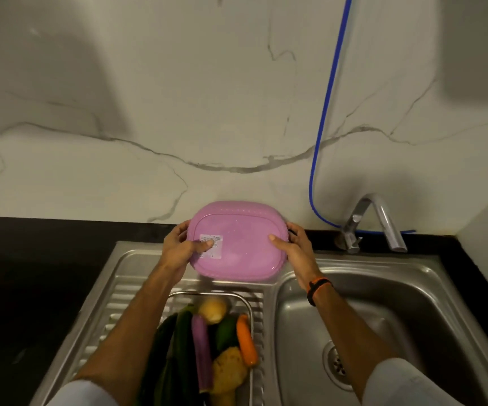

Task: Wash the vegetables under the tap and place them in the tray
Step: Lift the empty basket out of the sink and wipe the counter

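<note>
Marble-veined wall behind, steel drainboard below. Pink oval plastic tray held above drainboard, underside toward camera, long axis left to right. Left hand and right hand gripping opposite ends, thumbs on base. Unwashed by appearance: vegetables lying in wire basket, long ones pointing away. Chrome tap dry. Washing and placing all outstanding.

The tray I hold is pink with a white label. Below it lie an orange carrot, a purple aubergine, dark green cucumbers and yellow potatoes. My wristband is orange and black; the wall is white, grey-veined marble.
</note>
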